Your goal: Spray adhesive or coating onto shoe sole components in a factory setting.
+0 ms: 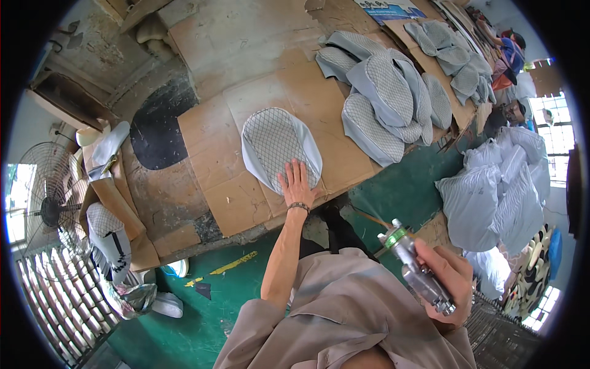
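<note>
An oval grey fabric cover with a diamond-stitched top and smooth pale edges lies on a flattened cardboard sheet. On its near right part my left hand rests flat, fingers stretched, a dark bracelet at the wrist. My right hand is wrapped round a metal spray gun with a green ring near its nozzle. The gun is held off the table, to the right of my body, its nozzle toward the table. A faint mist shows in front of the nozzle.
More stitched covers are piled on the table's right, with another heap beyond. White plastic sacks stand on the right of the green floor. A caged fan is at left. Another person is at the far right.
</note>
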